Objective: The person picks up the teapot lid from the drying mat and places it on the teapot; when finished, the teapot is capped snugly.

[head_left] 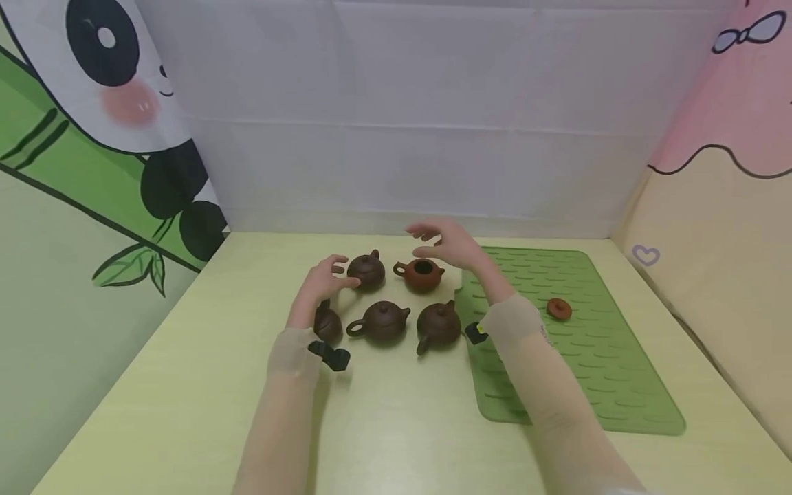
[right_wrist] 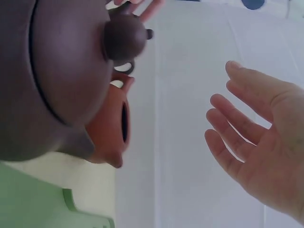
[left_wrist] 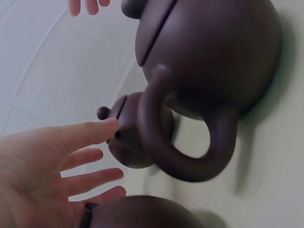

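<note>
My left hand (head_left: 323, 282) is beside the dark brown teapot (head_left: 366, 272) at the back left, its fingers apart and its thumb overlapping that teapot in the head view. In the left wrist view the thumb and fingers are extended, with nothing between them. My right hand (head_left: 447, 242) hovers just behind and above a reddish-brown teapot (head_left: 423, 276) whose top is uncovered, showing a dark round opening. The right fingers are loosely bent and hold nothing. A small reddish-brown lid (head_left: 559, 309) lies on the green mat (head_left: 619, 371) to the right.
Two more dark lidded teapots stand in front, one in the middle (head_left: 385, 323) and one by the mat's left edge (head_left: 438, 326). Another dark teapot (head_left: 328, 326) sits partly hidden behind my left wrist. A pale curtain (head_left: 396, 137) closes off the table's back.
</note>
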`<move>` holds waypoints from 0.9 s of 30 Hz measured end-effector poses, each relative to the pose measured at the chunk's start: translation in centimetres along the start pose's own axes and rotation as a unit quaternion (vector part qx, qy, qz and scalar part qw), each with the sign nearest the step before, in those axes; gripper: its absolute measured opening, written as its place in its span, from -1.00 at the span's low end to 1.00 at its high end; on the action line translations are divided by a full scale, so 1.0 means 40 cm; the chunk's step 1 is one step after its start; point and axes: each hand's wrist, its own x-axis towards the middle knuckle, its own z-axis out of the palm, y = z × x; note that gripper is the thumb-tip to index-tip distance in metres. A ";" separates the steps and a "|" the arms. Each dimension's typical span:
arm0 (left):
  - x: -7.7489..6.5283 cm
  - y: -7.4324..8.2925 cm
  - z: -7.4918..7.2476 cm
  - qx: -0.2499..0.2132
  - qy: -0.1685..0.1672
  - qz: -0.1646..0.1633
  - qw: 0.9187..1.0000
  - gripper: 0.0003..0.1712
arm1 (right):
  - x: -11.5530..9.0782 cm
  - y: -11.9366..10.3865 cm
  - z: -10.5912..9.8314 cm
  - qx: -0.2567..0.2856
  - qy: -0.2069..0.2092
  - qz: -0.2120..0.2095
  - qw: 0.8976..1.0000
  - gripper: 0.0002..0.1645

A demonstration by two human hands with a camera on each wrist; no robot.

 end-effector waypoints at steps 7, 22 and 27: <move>-0.016 0.053 -0.007 -0.011 0.076 0.029 0.997 -0.29 | -0.063 0.004 -0.035 0.031 0.043 0.004 0.999 -0.42; 0.070 0.158 0.047 0.001 0.071 0.154 0.986 -0.46 | -0.162 0.050 -0.091 0.043 0.087 0.016 0.995 -0.47; 0.098 0.172 0.067 0.032 0.038 0.163 0.985 -0.50 | -0.180 0.058 -0.106 0.040 0.100 0.022 0.994 -0.49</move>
